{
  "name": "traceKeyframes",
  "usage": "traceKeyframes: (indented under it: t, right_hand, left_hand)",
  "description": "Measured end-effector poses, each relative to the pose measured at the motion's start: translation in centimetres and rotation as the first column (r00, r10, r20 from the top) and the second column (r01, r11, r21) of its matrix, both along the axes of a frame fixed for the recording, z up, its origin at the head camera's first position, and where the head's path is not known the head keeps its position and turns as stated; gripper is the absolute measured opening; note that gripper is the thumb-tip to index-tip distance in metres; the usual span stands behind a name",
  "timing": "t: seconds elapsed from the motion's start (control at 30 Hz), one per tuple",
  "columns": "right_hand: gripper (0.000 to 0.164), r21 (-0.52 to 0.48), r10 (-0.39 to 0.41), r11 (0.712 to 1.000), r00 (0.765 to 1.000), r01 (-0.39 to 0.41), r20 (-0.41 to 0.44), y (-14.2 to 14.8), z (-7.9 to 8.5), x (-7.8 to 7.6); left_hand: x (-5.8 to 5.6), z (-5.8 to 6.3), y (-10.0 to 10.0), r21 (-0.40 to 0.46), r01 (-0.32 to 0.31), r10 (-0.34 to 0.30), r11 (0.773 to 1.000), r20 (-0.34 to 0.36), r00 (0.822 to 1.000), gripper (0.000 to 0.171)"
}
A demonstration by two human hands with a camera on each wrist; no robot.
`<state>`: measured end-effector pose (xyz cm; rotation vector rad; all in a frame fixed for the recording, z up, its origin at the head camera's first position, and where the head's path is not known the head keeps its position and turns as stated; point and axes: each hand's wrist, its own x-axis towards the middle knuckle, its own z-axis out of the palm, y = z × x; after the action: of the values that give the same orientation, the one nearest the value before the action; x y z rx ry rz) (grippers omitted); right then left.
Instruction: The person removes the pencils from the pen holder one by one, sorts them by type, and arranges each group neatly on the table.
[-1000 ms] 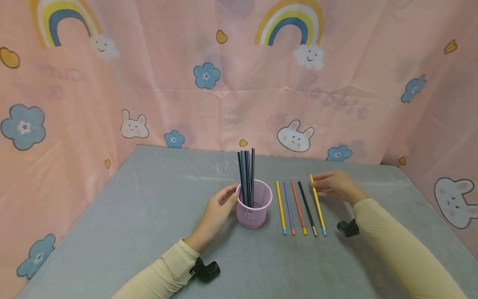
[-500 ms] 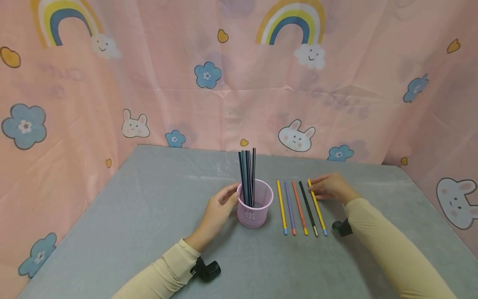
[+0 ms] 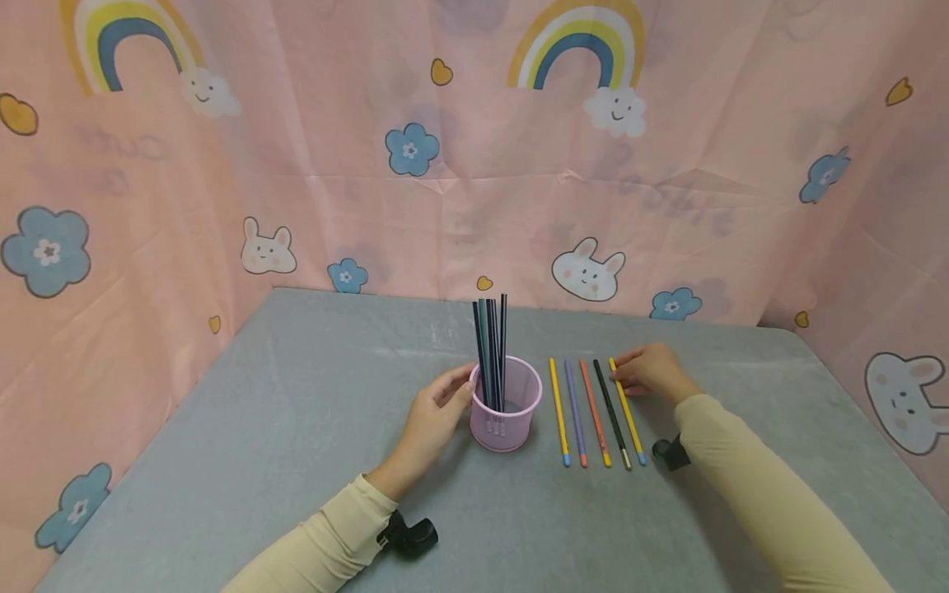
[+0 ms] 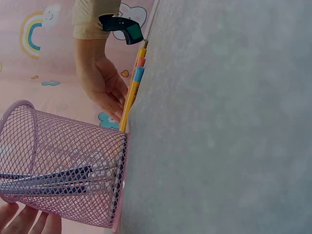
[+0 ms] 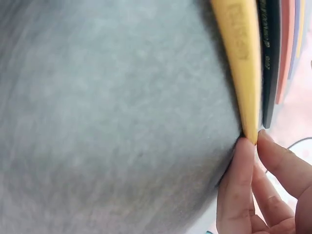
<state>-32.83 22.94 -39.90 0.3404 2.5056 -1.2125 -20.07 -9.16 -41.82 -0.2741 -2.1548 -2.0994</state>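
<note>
A pink mesh pen cup (image 3: 500, 432) stands upright on the grey table, with several thin dark sticks (image 3: 489, 350) leaning in it, their lower ends clear. My left hand (image 3: 428, 418) holds the cup's left side, thumb near the rim; its fingertips (image 4: 48, 223) show against the mesh in the left wrist view. To the right of the cup, my right hand (image 3: 654, 375) pinches the far end of a yellow pencil (image 3: 628, 416), which lies at the right end of a row. In the right wrist view thumb and finger meet at that pencil's tip (image 5: 251, 131).
Left of the held pencil lie a black pencil (image 3: 612, 416), a red pencil (image 3: 596, 412), a purple pencil (image 3: 575, 416) and another yellow pencil (image 3: 559, 416), roughly parallel. A pink patterned curtain (image 3: 460, 214) encloses the table's back and sides. Each wrist wears a black camera (image 3: 409, 537).
My right hand has moved left with the yellow pencil, bringing it closer to the black one and straighter in line with the row. My left hand and the cup have stayed put.
</note>
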Motion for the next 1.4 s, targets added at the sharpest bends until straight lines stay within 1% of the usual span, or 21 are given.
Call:
traceKeyframes:
  t: [0.13, 0.23, 0.33, 0.4, 0.47, 0.63, 0.7, 0.83, 0.93, 1.03, 1.2, 1.4]
  right_hand:
    - [0.04, 0.03, 0.016, 0.999, 1.0, -0.015, -0.027, 0.0, 0.3, 0.6]
    - [0.045, 0.049, 0.047, 0.998, 0.995, -0.042, -0.09, -0.1, 0.9, 1.4]
    - [0.05, 0.027, 0.064, 0.998, 0.986, -0.061, -0.152, -0.3, 1.5, 2.3]
    - [0.052, 0.004, 0.066, 0.998, 0.982, -0.066, -0.175, -0.6, 1.8, 2.9]
    - [0.053, -0.014, 0.043, 0.999, 0.984, -0.047, -0.175, -1.2, 2.1, 3.5]
    - [0.059, -0.091, 0.054, 0.993, 0.98, -0.072, -0.189, -2.9, 2.6, 5.1]
    - [0.06, -0.146, 0.084, 0.982, 0.974, -0.116, -0.21, -3.5, 2.7, 5.7]
    - [0.057, -0.235, 0.106, 0.959, 0.967, -0.161, -0.233, -5.0, 2.9, 6.8]
    - [0.056, -0.288, 0.116, 0.94, 0.966, -0.182, -0.232, -6.0, 2.9, 7.7]
    - [0.056, -0.338, 0.121, 0.92, 0.964, -0.198, -0.236, -6.7, 2.9, 8.3]
    - [0.053, -0.398, 0.103, 0.894, 0.959, -0.206, -0.264, -7.9, 2.8, 9.0]
    - [0.049, -0.466, 0.091, 0.863, 0.967, -0.196, -0.239, -9.1, 2.4, 9.8]
  left_hand:
    - [0.1, 0.0, 0.0, 0.0, 0.006, -0.006, 1.0, 0.004, 1.0, 0.038]
    - [0.1, 0.0, 0.1, -0.001, 0.008, -0.008, 1.0, 0.01, 1.0, 0.038]
    - [0.1, 0.0, 0.0, -0.001, 0.004, -0.004, 1.0, 0.01, 1.0, 0.038]
    - [0.1, 0.0, 0.0, -0.003, -0.002, 0.002, 1.0, 0.007, 1.0, 0.038]
    - [0.1, 0.1, 0.0, -0.003, -0.007, 0.007, 1.0, 0.004, 1.0, 0.038]
    - [0.2, 0.1, -0.1, -0.005, -0.013, 0.012, 1.0, -0.002, 1.0, 0.037]
    - [0.2, 0.1, -0.1, -0.004, -0.012, 0.012, 1.0, -0.004, 1.0, 0.037]
    - [0.2, 0.1, -0.1, 0.007, -0.01, 0.01, 1.0, 0.003, 1.0, 0.037]
    - [0.2, 0.1, -0.1, 0.008, -0.01, 0.01, 1.0, 0.004, 1.0, 0.037]
    - [0.2, 0.1, 0.0, 0.004, -0.011, 0.011, 1.0, 0.004, 1.0, 0.037]
    - [0.2, 0.2, 0.0, -0.006, -0.006, 0.006, 1.0, 0.005, 1.0, 0.038]
    - [0.2, 0.3, 0.1, 0.0, -0.005, 0.005, 1.0, 0.003, 1.0, 0.037]
